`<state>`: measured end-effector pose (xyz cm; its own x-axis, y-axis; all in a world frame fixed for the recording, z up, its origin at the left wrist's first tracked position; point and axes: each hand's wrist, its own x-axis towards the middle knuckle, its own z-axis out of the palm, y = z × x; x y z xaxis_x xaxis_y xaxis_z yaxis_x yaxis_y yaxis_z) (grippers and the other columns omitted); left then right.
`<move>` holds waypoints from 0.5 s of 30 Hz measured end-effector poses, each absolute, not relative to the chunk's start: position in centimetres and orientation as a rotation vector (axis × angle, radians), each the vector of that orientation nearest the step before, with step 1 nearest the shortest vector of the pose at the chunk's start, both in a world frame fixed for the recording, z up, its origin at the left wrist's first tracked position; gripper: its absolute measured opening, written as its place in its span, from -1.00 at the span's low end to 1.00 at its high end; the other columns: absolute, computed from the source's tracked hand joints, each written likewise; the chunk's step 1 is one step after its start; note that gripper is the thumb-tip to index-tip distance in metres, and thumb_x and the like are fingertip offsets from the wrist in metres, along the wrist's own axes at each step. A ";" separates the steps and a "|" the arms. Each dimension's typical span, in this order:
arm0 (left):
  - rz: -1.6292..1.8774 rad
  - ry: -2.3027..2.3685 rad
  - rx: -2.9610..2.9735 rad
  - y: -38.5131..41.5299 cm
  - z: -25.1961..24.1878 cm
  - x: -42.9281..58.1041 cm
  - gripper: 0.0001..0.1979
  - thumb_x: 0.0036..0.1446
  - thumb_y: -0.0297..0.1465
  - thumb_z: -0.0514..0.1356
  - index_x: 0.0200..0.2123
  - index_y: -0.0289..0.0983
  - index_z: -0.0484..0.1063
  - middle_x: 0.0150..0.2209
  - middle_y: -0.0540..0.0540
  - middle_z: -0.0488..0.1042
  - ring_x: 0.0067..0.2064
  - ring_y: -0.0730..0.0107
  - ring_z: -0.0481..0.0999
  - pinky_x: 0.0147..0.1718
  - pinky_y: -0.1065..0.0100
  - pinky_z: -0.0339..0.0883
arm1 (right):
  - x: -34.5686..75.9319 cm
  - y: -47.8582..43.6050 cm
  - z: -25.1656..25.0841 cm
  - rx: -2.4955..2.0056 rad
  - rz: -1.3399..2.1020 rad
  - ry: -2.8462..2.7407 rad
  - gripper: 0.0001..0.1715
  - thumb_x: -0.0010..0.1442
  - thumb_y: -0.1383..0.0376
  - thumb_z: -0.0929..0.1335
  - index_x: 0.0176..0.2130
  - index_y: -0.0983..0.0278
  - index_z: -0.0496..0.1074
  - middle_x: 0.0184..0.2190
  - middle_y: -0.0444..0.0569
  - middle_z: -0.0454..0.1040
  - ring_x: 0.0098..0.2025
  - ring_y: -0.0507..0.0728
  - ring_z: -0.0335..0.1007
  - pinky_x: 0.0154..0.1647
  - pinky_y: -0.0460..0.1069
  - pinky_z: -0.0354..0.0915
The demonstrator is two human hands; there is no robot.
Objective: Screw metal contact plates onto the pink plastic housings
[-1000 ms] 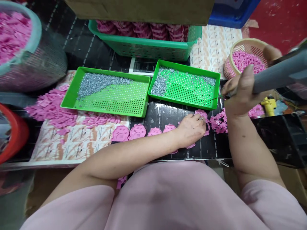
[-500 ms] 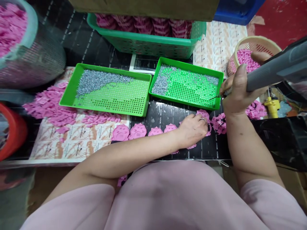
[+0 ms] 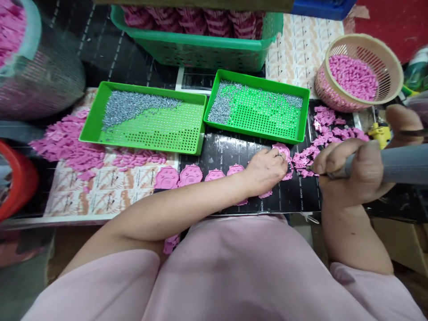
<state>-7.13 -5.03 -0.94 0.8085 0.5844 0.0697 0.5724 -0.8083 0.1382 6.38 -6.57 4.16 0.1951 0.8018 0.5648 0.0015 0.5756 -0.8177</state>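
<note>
My left hand (image 3: pixel 267 171), a ring on one finger, is closed on a pink plastic part (image 3: pixel 281 150) that lies on the black tabletop. My right hand (image 3: pixel 357 171) grips a grey electric screwdriver (image 3: pixel 404 164), held almost level. Its thin bit points left at the pink part under my left hand; whether the tip touches it I cannot tell. More pink plastic parts (image 3: pixel 191 175) lie in a row along my left forearm, some partly hidden by it. Two green trays of small silver screws (image 3: pixel 222 107) stand just beyond my hands.
Small pink pieces (image 3: pixel 326 118) lie scattered near my right hand, below a beige basket (image 3: pixel 391 73) of pink beads. A yellow tool (image 3: pixel 380 133) stands there too. Flat pink pieces (image 3: pixel 72 145) are heaped at left. A green crate (image 3: pixel 200 49) holds stacked pink parts behind the trays.
My right hand has brought the screwdriver down from the right-hand tray, turning it more level, its bit now near the left hand's pink part. My left hand keeps its place on the part.
</note>
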 end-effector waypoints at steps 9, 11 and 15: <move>0.124 0.928 2.876 -4.8 -0.8 -7.0 -0.80 0.28 -0.45 0.10 -0.17 -0.37 0.52 -0.26 -0.18 0.54 -0.10 0.14 0.49 -0.32 0.26 0.21 | 6.0 -6.6 3.4 -0.741 0.672 -1.327 -0.55 0.26 0.27 0.28 -0.63 0.28 0.20 -0.71 -0.25 0.16 -0.71 -0.10 0.14 -0.77 -0.16 0.13; 0.146 0.930 2.884 -4.8 -0.9 -7.0 -0.81 0.27 -0.45 0.11 -0.18 -0.37 0.52 -0.26 -0.18 0.54 -0.11 0.15 0.49 -0.32 0.26 0.21 | 6.0 -6.7 3.3 -0.767 0.697 -1.318 -0.53 0.26 0.25 0.28 -0.64 0.29 0.18 -0.71 -0.24 0.17 -0.70 -0.09 0.15 -0.77 -0.17 0.11; 0.162 0.924 2.881 -4.8 -1.0 -7.0 -0.81 0.27 -0.48 0.10 -0.21 -0.36 0.52 -0.28 -0.18 0.54 -0.12 0.16 0.48 -0.33 0.27 0.22 | 6.0 -6.9 2.8 -0.790 0.690 -1.309 -0.56 0.24 0.22 0.32 -0.61 0.28 0.20 -0.71 -0.25 0.19 -0.71 -0.09 0.13 -0.77 -0.14 0.10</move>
<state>-6.97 -4.80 -0.96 0.8087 0.5844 0.0671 0.5725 -0.8081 0.1385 6.03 -6.88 2.79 0.1395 0.8156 0.5616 -0.0020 0.5674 -0.8234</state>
